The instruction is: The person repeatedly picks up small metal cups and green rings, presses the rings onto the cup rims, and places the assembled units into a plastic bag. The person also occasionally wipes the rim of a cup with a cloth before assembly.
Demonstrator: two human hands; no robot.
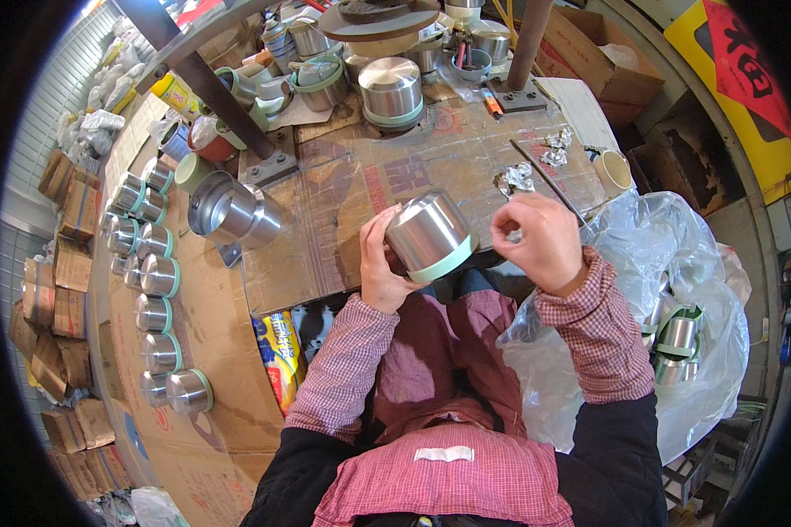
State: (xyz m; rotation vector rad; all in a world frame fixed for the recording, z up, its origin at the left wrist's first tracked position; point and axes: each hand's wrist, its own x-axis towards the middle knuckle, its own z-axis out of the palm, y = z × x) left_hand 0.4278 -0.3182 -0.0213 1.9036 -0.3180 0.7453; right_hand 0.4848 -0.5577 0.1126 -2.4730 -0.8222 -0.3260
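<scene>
My left hand grips a steel canister with a pale green band at its lower edge. The canister is tilted above the near edge of the cardboard-covered bench. To its right, apart from it, my right hand is closed with the fingertips pinched together; a small greyish bit shows at them, too little to name. Crumpled foil lies just beyond that hand. A similar canister stands upright under the round press plate.
Several canisters stand in rows on cardboard at the left. An open steel cup lies near the left press post. A thin rod rests at the right. Beside my right arm, a clear plastic bag holds steel parts.
</scene>
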